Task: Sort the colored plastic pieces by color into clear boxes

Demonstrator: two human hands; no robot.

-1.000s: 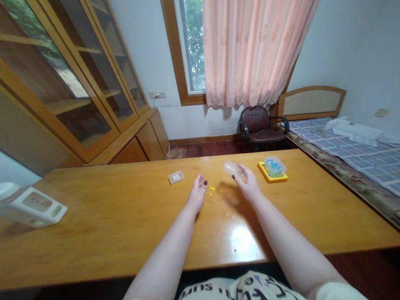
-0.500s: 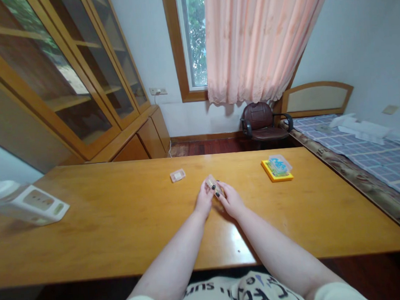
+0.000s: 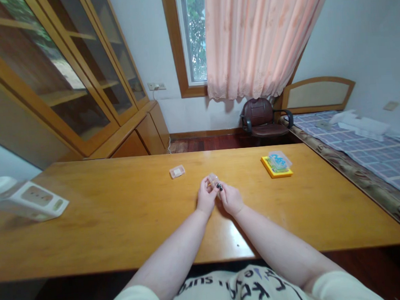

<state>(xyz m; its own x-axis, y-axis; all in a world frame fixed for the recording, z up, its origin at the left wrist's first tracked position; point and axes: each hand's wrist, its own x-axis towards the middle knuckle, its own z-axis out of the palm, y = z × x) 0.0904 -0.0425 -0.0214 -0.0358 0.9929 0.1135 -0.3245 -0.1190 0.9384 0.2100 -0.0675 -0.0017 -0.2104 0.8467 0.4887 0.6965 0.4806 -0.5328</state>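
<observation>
Above the middle of the wooden table, a small clear plastic box is held between both hands. My left hand has its fingers closed round the box's left side. My right hand grips it from the right, thumb tip meeting the other thumb at the near side. The fingers hide much of the box, and I cannot make out its contents. A similar small pinkish clear box with a white patch lies on the table, beyond and left of my hands.
On the right of the table, a clear lid-like tray with blue pieces rests on a yellow box. A large white plastic container stands at the left. Behind are a brown chair, a bed and a glass-door cabinet.
The small box has turned slightly in my hands, and the thumbs have shifted closer together on it. The whole view has tilted down a little; things on the table stay put.
</observation>
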